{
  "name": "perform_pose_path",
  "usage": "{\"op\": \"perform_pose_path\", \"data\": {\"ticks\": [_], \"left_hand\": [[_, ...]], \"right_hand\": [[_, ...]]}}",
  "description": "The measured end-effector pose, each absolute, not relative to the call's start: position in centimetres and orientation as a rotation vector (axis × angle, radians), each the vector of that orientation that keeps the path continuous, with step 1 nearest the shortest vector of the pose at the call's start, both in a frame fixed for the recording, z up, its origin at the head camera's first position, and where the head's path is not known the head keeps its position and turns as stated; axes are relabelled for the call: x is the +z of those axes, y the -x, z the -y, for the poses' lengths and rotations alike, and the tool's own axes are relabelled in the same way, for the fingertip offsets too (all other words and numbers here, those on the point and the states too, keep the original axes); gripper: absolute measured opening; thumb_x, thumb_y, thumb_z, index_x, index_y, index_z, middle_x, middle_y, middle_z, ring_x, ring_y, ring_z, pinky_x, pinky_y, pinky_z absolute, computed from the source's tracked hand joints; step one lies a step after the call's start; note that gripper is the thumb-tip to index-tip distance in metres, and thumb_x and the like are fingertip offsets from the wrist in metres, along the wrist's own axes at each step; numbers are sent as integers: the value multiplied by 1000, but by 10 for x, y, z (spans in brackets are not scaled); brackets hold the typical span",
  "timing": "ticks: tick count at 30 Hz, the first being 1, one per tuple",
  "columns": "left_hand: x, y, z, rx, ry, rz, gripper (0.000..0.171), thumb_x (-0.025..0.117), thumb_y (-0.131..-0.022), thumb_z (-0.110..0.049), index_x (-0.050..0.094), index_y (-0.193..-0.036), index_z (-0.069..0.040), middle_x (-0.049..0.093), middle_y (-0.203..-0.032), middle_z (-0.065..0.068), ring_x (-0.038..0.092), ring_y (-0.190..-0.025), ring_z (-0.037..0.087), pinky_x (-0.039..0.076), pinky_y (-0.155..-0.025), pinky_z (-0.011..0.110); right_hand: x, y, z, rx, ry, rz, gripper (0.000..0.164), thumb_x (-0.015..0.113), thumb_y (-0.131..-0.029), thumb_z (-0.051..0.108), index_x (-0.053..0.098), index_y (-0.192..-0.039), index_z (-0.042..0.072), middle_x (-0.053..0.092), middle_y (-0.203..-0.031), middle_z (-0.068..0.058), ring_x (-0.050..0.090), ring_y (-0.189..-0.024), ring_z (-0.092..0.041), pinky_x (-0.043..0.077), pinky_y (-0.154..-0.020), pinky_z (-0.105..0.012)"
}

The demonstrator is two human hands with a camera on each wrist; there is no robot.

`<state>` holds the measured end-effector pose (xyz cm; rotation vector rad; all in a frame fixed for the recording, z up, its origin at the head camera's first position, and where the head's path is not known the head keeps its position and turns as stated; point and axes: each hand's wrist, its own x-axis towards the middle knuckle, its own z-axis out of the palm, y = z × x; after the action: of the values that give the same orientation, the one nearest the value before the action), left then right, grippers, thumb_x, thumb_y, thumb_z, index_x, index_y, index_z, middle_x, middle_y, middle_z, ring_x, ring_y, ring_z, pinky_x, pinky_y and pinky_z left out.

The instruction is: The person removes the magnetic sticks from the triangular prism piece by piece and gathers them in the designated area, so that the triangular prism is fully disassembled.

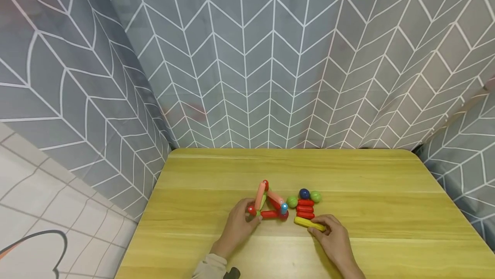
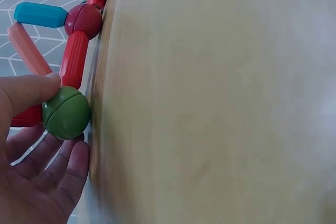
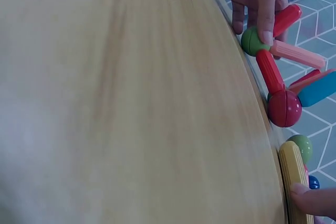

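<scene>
On the wooden table stands a frame of magnetic rods and balls, with pink, red and light blue rods. My left hand holds it at the near left corner, thumb on a green ball and fingers below and behind it. From that ball a red rod runs to a dark red ball, where a blue rod joins. My right hand grips a yellow rod by its right end, thumb on the near side. The rod lies just in front of red rods set side by side.
Behind the red rods are a dark blue ball and two green balls, one on the left and one on the right. The table meets a grey patterned curtain at its back edge.
</scene>
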<state>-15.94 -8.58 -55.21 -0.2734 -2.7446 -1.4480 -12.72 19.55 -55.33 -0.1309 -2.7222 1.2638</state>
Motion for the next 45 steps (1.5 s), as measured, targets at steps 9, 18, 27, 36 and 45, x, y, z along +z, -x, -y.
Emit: {"op": "perform_pose_path", "data": {"ticks": [9,18,27,36,45], "left_hand": [[-546,162,95,-1495,296,2753,41,75,-85,-7,64,-125,-10,68,-120,5,61,-94,14,54,-81,26],[-545,165,104,-1522,384,2823,39,72,-82,-2,68,-120,-12,72,-116,3,57,-94,12,48,-81,24],[-548,165,104,-1485,437,2814,40,73,-82,-3,69,-120,-11,73,-119,3,63,-108,18,53,-97,36],[-545,164,102,-1516,459,2828,38,72,-85,-3,70,-121,-17,72,-121,-1,64,-113,21,53,-98,41],[-539,166,105,-1549,528,2848,41,71,-86,-2,68,-123,-19,72,-123,0,63,-115,23,53,-99,41]], "right_hand": [[-540,132,-197,1196,112,2651,21,86,-77,8,76,-96,11,72,-106,-4,59,-77,-2,49,-63,-17],[-502,148,-175,1257,-167,2574,22,84,-78,7,76,-98,12,73,-98,-1,65,-86,-15,53,-65,-19],[-483,168,-138,1285,-554,2581,29,82,-77,-3,74,-103,9,73,-98,-4,65,-78,-16,57,-63,-23],[-474,195,-106,974,-958,2700,33,82,-78,0,72,-109,5,76,-104,-4,64,-105,-24,57,-94,-41],[-469,206,-91,895,-1233,2938,23,75,-83,-5,72,-105,0,78,-90,0,62,-91,-17,56,-89,-32]]}}
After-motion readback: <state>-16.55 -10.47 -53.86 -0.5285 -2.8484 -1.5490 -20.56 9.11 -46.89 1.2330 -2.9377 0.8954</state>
